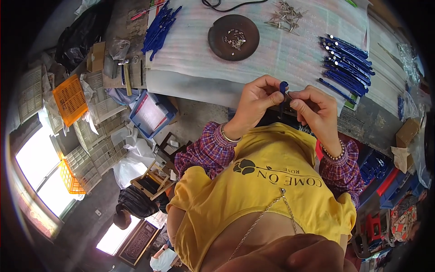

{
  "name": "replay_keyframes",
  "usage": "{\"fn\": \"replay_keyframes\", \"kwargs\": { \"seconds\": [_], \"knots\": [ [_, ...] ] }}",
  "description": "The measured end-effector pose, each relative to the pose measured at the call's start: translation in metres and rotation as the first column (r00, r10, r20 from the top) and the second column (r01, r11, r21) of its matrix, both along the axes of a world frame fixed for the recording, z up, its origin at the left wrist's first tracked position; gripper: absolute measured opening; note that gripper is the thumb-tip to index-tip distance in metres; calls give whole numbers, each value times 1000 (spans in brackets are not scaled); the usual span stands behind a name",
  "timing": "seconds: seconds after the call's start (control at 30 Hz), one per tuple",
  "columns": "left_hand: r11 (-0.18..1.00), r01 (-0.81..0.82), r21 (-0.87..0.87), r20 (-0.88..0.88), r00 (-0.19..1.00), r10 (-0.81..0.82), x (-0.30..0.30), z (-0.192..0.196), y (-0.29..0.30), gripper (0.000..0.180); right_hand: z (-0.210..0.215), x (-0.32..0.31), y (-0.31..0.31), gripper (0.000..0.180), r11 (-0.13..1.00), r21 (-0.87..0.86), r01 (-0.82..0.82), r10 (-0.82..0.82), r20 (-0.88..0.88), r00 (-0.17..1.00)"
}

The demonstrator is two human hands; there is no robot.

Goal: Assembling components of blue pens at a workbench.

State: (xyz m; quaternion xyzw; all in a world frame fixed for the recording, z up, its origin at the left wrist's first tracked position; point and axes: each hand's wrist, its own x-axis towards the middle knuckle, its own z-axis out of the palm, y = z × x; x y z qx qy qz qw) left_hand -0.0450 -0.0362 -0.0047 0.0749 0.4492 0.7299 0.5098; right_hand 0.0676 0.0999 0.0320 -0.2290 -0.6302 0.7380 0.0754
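Just beyond the front edge of the table, my left hand [258, 102] pinches a slim dark blue strip [283, 87] between thumb and fingers, its curled end upward. Close beside it, my right hand [316, 106] is closed, thumb against forefinger, around something small that looks metallic; its kind does not show. The fingertips of both hands nearly meet at the strip. Farther back on the table stands a round brown dish [217, 43] with tiny shiny metal pieces [235, 40] in it. To the right lies a row of similar blue strips [346, 63], several with pale ends.
White sheeting [190, 59] covers the table. Another bundle of blue strips [159, 29] lies at the back left, thin metal pieces [287, 17] at the back. A hammer [127, 77] rests near the left edge. A blue bin [153, 113] stands below; a person [136, 204] is farther off.
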Motion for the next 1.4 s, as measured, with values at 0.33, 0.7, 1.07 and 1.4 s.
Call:
{"fn": "replay_keyframes", "kwargs": {
  "seconds": [0.33,0.7,1.07,1.4],
  "knots": [
    [995,-80,65,-214,972,92,6,11,0,14,-4,-2,-6,15,880,474,-2,89,-162,983],
    [998,-65,17,-93,993,67,3,5,2,19,-5,-4,-10,11,902,428,54,7,-141,990],
    [992,-122,35,-112,986,126,6,3,1,16,1,-5,-7,11,999,-38,-6,8,68,998],
    [990,-137,36,-208,968,141,2,6,1,17,7,-9,-4,15,982,-187,-8,44,189,981]
  ]
}}
